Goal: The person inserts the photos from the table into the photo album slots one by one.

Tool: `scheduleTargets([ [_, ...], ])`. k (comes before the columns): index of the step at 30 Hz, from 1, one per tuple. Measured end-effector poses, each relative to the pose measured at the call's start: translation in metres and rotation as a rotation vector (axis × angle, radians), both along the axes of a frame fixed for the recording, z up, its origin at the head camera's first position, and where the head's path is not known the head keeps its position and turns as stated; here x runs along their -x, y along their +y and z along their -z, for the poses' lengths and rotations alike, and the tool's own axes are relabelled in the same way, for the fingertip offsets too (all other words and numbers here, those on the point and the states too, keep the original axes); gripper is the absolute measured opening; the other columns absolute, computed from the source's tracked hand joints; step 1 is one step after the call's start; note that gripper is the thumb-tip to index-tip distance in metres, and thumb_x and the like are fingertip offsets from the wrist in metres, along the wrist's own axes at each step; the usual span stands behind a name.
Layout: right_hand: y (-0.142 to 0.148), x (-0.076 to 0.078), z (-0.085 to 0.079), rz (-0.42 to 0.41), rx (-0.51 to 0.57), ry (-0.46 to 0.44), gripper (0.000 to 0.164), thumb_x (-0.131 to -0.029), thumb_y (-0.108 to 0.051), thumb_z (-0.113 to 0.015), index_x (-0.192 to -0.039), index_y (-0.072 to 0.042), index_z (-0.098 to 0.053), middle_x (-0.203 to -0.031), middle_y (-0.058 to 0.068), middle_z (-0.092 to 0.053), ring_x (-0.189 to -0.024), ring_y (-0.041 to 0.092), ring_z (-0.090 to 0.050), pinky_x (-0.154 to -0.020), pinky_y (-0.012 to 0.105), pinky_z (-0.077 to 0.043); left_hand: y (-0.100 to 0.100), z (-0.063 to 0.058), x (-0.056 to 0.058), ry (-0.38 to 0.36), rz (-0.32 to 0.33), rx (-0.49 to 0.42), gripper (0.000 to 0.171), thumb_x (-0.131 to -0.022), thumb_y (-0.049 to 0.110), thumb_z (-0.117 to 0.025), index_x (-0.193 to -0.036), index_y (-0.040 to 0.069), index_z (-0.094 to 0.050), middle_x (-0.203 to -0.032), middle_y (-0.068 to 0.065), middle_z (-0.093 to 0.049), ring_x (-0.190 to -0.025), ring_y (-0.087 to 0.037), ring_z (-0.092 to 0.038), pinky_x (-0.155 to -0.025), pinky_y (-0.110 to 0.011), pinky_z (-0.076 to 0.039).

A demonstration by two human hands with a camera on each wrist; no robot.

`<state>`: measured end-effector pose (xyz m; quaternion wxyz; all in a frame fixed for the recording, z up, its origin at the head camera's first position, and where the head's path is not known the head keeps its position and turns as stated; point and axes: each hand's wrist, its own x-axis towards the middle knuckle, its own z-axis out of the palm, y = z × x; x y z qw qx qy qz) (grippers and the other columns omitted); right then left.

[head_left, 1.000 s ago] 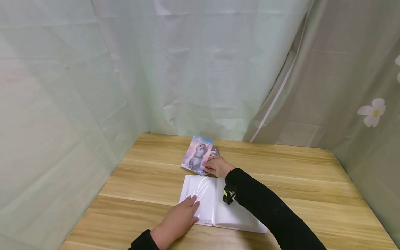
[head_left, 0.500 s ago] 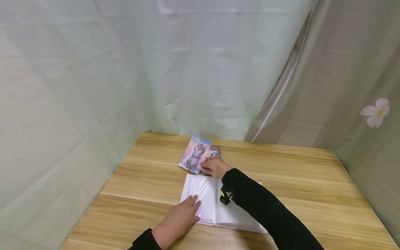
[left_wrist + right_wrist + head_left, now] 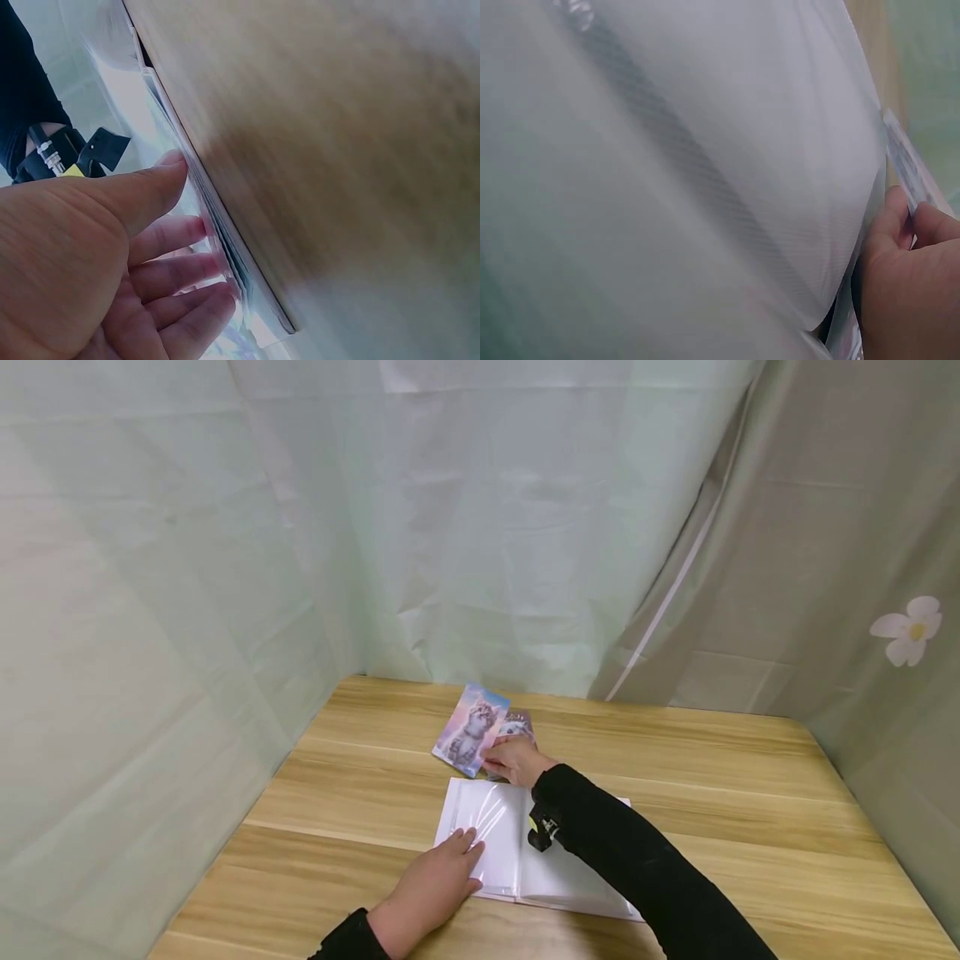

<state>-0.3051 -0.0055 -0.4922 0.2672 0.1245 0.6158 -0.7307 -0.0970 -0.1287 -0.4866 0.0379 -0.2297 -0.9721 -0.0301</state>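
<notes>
A photo album (image 3: 498, 843) with white pages and clear sleeves lies open on the wooden table. My left hand (image 3: 435, 889) rests with straight fingers on the album's left page; in the left wrist view its fingers (image 3: 172, 274) lie over the album's edge. Just beyond the album, my right hand (image 3: 517, 760) pinches the right edge of a kitten picture card (image 3: 467, 727), pink and blue. That card appears tilted up in the right wrist view, between thumb and finger (image 3: 889, 221). A second animal picture card (image 3: 517, 721) lies partly hidden behind the hand and the first card.
The wooden table (image 3: 712, 768) extends to both sides of the album. Pale curtains (image 3: 487, 527) stand along the back and left, and a grey-brown flowered curtain (image 3: 810, 568) along the right. My right sleeve (image 3: 637, 852) covers part of the album's right page.
My right hand and the kitten card have shifted slightly left, showing more of the second card. The left hand stays on the album.
</notes>
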Motion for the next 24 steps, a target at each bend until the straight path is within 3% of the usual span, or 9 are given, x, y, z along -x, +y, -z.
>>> scheduleTargets([
  [8,0.004,-0.003,0.001,-0.032,-0.012,0.013,0.014,-0.090,0.012,-0.064,-0.097,0.004,-0.056,-0.087,0.012,-0.060,-0.078,0.020,-0.064,-0.085,0.032,-0.058,0.001,-0.001,0.000,-0.016,-0.002,-0.003,0.047,-0.089,0.033,-0.074,-0.125,0.003,-0.069,-0.132,-0.015,-0.064,-0.121,-0.031,-0.061,-0.096,-0.038,-0.054],
  [13,0.010,-0.004,0.000,-0.073,-0.021,0.017,0.020,-0.090,0.015,-0.063,-0.086,-0.001,-0.052,-0.084,0.010,-0.058,-0.077,0.020,-0.062,-0.087,0.033,-0.058,0.001,-0.003,-0.001,0.002,0.006,-0.007,0.046,-0.088,0.031,-0.075,-0.124,0.003,-0.069,-0.131,-0.015,-0.064,-0.120,-0.031,-0.061,-0.096,-0.038,-0.054],
  [24,0.034,-0.001,-0.006,-0.142,-0.159,0.039,0.019,-0.087,0.014,-0.067,-0.086,-0.001,-0.055,-0.090,0.013,-0.060,-0.082,0.022,-0.063,-0.084,0.033,-0.059,-0.001,0.002,0.000,-0.010,0.003,-0.011,0.046,-0.089,0.032,-0.073,-0.124,0.003,-0.069,-0.131,-0.016,-0.063,-0.120,-0.032,-0.061,-0.096,-0.039,-0.054],
])
